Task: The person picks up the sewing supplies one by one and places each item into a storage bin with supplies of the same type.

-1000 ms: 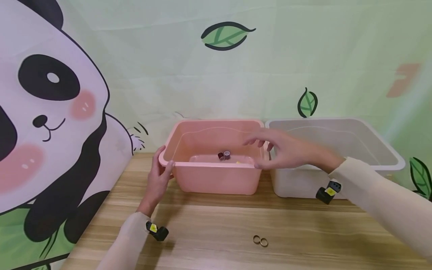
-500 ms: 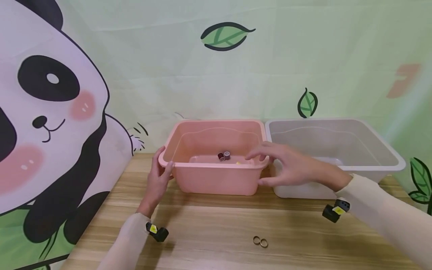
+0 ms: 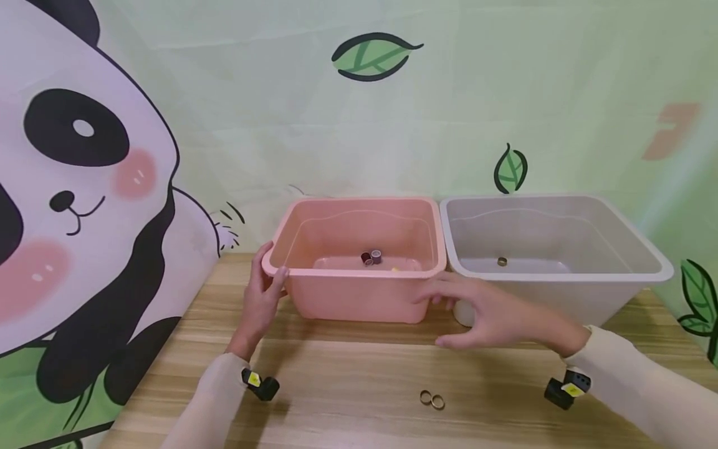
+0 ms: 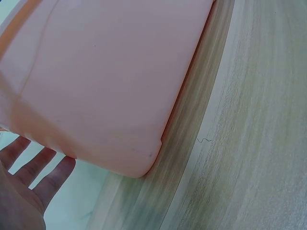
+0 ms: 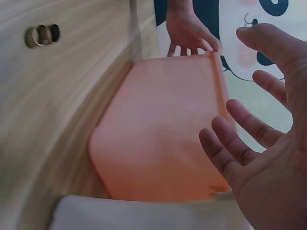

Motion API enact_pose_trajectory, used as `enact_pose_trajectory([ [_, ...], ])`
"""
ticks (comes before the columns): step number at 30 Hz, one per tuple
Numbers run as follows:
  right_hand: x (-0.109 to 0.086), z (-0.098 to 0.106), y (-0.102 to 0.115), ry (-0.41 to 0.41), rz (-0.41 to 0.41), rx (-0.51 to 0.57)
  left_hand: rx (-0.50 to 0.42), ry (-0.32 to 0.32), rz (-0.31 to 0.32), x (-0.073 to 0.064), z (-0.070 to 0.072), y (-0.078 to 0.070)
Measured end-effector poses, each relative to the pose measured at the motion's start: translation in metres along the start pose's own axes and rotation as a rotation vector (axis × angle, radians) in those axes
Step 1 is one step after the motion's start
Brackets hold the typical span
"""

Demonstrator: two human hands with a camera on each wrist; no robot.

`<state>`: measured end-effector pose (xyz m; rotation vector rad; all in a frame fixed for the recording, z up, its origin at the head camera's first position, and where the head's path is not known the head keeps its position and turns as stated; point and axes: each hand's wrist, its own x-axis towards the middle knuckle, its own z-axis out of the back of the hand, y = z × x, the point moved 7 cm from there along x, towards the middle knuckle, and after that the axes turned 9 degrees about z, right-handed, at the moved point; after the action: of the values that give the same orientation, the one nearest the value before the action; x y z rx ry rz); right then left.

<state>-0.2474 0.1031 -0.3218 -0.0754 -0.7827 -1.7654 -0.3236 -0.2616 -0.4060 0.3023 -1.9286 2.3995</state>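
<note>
My left hand (image 3: 262,298) holds the front left corner of the pink bin (image 3: 359,299), thumb on the rim and fingers against the outer side. In the left wrist view its fingertips (image 4: 67,165) meet the bin's wall. My right hand (image 3: 493,315) hovers before the gap between the two bins, fingers spread and loosely bent, with nothing in it. Two gold rings (image 3: 432,400) lie side by side on the table below it. Another gold ring (image 3: 502,261) is inside the light grey bin (image 3: 589,293). Small dark and purple cylinders (image 3: 371,257) lie in the pink bin, with something yellow partly hidden.
Both bins stand side by side at the back of the wooden table (image 3: 348,380), against a green cloth backdrop (image 3: 252,112) printed with a panda and leaves. Black cameras are strapped to both sleeves.
My right hand has moved down and toward me from over the bins' rims, uncovering the ring in the grey bin. My left hand stays on the pink bin's corner.
</note>
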Motion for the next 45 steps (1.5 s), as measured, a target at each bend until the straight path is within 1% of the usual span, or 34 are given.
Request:
enact_pose_trajectory([
  [3, -0.009, -0.010, -0.003, 0.011, -0.012, 0.024, 0.002, -0.001, -0.002, 0.001, 0.000, 0.000],
  [9, -0.028, -0.033, -0.019, 0.050, -0.097, 0.048, 0.009, 0.000, 0.000, 0.001, 0.000, 0.002],
  [14, -0.038, -0.045, -0.027, 0.039, -0.105, 0.067, 0.006, 0.002, 0.000, 0.003, 0.000, 0.005],
  [19, -0.047, -0.053, -0.030, 0.037, -0.103, 0.085, -0.003, 0.005, 0.008, 0.002, 0.001, 0.005],
  [25, -0.058, -0.070, -0.034, 0.075, -0.168, 0.151, -0.005, 0.008, -0.007, 0.002, 0.001, 0.004],
  [26, -0.061, -0.073, -0.035, 0.087, -0.183, 0.149, -0.003, 0.008, -0.008, 0.002, 0.001, 0.003],
  [31, -0.069, -0.089, -0.037, 0.129, -0.193, 0.129, 0.012, 0.005, -0.010, 0.003, 0.000, 0.005],
  [33, -0.071, -0.094, -0.037, 0.139, -0.206, 0.140, 0.017, 0.005, -0.011, 0.003, 0.000, 0.005],
  [39, -0.075, -0.100, -0.042, 0.158, -0.272, 0.153, 0.018, 0.001, -0.011, 0.002, 0.000, 0.004],
  [45, -0.074, -0.103, -0.044, 0.161, -0.274, 0.072, 0.015, 0.002, -0.007, 0.002, 0.000, 0.004],
])
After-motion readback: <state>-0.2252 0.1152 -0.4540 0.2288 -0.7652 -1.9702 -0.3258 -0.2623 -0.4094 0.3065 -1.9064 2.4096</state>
